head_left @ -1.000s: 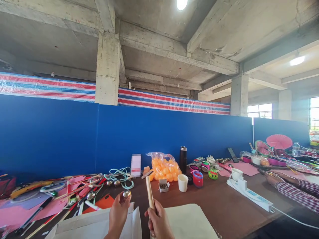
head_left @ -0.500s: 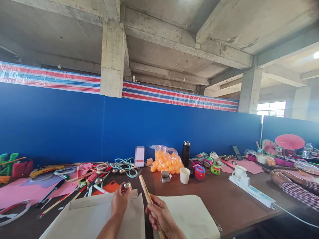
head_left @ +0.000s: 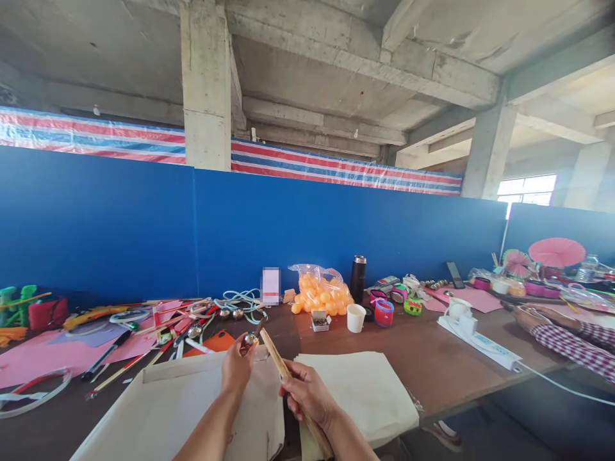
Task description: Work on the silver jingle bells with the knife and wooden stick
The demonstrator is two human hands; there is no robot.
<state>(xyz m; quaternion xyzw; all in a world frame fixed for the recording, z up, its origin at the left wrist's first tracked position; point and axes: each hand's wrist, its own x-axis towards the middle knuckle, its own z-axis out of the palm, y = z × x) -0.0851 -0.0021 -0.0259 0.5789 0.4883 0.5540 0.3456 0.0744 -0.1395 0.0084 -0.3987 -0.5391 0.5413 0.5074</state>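
Between the fingertips of my left hand [head_left: 237, 365] is a shiny silver ball [head_left: 250, 339], held above the far edge of a large pale paper sheet [head_left: 192, 403]. My right hand [head_left: 307, 392] is wrapped round the wooden handle of a hammer [head_left: 273, 352]. The handle slants up and left, and its small dark head is close to the ball; whether they touch I cannot tell. Below my right hand lies a second stack of pale paper [head_left: 365, 390]. More silver balls [head_left: 237, 314] rest near a light-blue cord [head_left: 240, 298].
Beyond the hands stand a bag of orange balls [head_left: 321, 294], a small box of tiny metal pieces [head_left: 320, 321], a white paper cup [head_left: 355, 318] and a black flask [head_left: 358, 280]. Sticks and pink paper [head_left: 33, 352] clutter the left. Rightward are a power strip [head_left: 480, 346] and another person's checked sleeves [head_left: 571, 349].
My left hand with the ball has shifted slightly right, and the hammer's head has come left, up beside the ball. The whole view has tilted down a little.
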